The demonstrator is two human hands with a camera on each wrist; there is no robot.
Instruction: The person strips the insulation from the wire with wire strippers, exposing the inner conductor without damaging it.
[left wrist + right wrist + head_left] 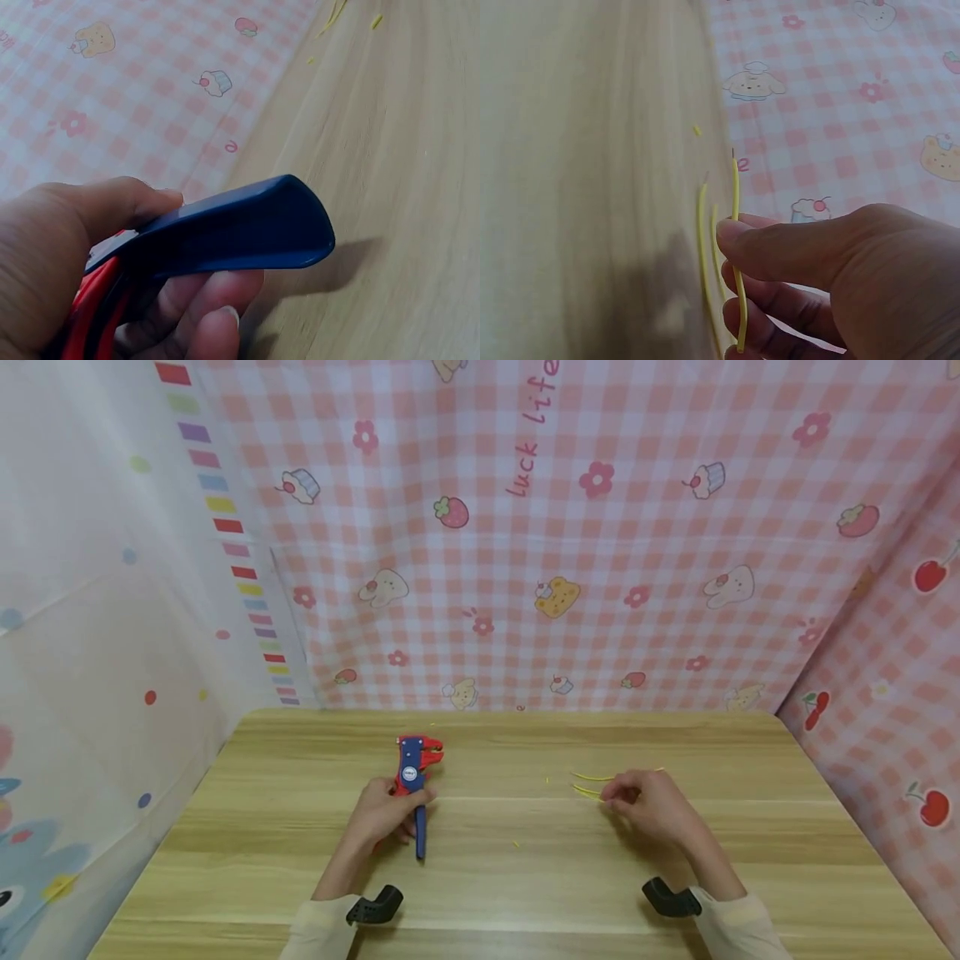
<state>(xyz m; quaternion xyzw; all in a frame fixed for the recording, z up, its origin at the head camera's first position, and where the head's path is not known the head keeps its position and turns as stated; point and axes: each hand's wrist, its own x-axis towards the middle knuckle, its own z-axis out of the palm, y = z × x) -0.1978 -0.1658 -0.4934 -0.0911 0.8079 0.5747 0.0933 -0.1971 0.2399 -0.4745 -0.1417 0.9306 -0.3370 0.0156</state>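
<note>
My left hand grips a wire stripper with a blue and red body, its red jaws towards the back right of the table. In the left wrist view the thumb lies on top of the blue handle and the fingers curl beneath it. My right hand pinches a yellow wire between thumb and fingers. A short bare metal end shows at the wire's tip. Beside it, lower down in the right wrist view, two more yellow wires lie on the table, one with a bare tip.
Small yellow scraps lie on the wooden table between the hands, with another near the back edge. A pink checked cloth hangs behind the table, and more patterned cloth hangs at both sides. Each wrist carries a black mount.
</note>
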